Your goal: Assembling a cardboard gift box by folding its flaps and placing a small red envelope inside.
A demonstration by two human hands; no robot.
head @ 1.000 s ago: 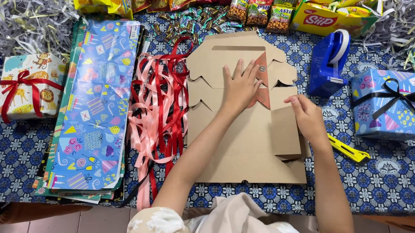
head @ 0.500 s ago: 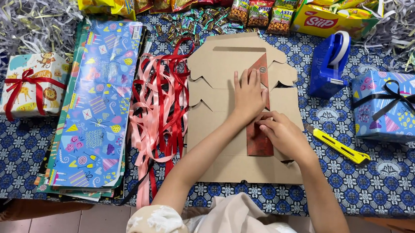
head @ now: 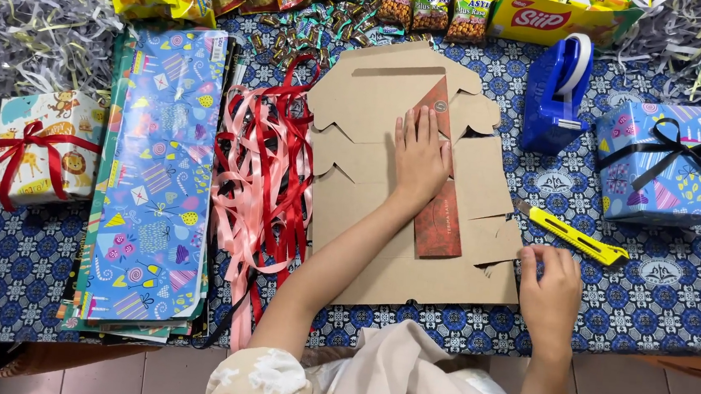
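A flat brown cardboard box blank (head: 380, 249) lies on the patterned blue table cloth (head: 677, 289). My left hand (head: 420, 157) presses flat on its middle, over a red-printed flap (head: 440, 221). My right hand (head: 550, 288) rests at the blank's lower right corner, fingers curled at the cardboard edge. A yellow utility knife (head: 578, 237) lies just beyond my right hand.
Red and pink ribbons (head: 264, 182) lie left of the blank, beside a stack of blue gift-wrap sheets (head: 156, 173). Wrapped gift boxes sit far left (head: 42, 148) and right (head: 670, 164). A blue tape dispenser (head: 559, 92), snack packets (head: 432, 3) and shredded paper (head: 24, 4) line the back.
My right hand has left the red-printed flap and moved down to the blank's lower right corner. My left hand has stayed flat on the cardboard.
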